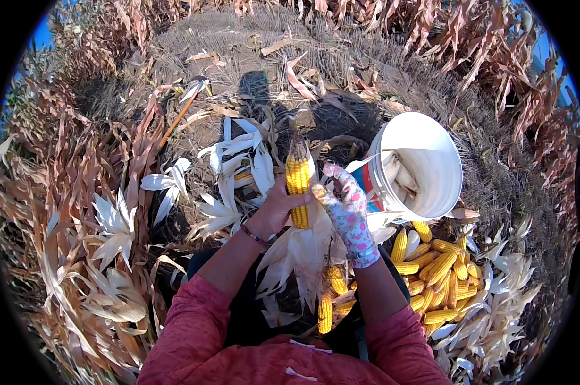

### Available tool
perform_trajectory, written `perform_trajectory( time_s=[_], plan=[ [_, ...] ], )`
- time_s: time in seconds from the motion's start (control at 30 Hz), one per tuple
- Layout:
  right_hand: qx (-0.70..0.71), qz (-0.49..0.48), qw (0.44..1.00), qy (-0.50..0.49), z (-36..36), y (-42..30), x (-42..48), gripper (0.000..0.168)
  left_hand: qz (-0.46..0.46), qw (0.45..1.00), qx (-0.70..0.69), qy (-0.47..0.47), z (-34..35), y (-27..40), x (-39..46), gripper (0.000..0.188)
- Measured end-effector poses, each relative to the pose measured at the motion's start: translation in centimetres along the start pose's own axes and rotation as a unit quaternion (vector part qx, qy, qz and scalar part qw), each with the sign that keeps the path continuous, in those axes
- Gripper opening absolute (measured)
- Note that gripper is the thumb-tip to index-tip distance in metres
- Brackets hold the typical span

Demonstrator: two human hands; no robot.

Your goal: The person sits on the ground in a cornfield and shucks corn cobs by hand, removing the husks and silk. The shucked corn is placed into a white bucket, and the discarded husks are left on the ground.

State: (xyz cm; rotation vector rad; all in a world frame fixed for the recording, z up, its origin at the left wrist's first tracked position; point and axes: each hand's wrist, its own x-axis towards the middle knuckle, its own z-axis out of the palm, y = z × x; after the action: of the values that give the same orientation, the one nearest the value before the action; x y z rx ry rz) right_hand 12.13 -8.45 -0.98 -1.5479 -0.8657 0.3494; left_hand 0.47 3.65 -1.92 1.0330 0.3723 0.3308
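Note:
My bare left hand [276,208] grips an ear of corn [298,175] around its lower part, thumb across the yellow kernels. The ear stands upright, dark silk at its top, and pale husk leaves [314,240] hang below it. To its right is my right hand [348,211] in a flowered glove, fingers apart, the thumb close beside the ear. Whether that thumb touches the husk is hard to tell. Several bare yellow cobs [325,313] lie between my legs, partly covered by husk.
A tilted white bucket [451,180] at the right holds unhusked ears [399,174]. Below it lies a pile of yellow corn cobs [439,276], with loose husks [499,293] beside it. A wooden handle [178,121] leans at the left among dry corn stalks [73,178].

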Motion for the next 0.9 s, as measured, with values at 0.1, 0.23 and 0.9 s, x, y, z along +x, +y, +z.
perform_trajectory(
  time_s=[0.1, 0.23, 0.9],
  plan=[
    [0.112, 0.019, 0.993, 0.015, -0.2, 0.4, 0.3, 0.036, -0.035, 0.997, 0.057, -0.049, 0.6, -0.6, 0.1, 0.064],
    [0.224, 0.042, 0.974, -0.009, -1.5, -0.8, 0.6, 0.025, -0.051, 0.993, 0.086, -0.066, 1.5, -1.1, -0.1, 0.069],
    [-0.113, -0.066, 0.981, -0.146, -2.3, -1.1, -0.6, 0.014, 0.125, 0.980, -0.143, 0.067, -2.0, 3.1, 0.9, 0.046]
  ],
)
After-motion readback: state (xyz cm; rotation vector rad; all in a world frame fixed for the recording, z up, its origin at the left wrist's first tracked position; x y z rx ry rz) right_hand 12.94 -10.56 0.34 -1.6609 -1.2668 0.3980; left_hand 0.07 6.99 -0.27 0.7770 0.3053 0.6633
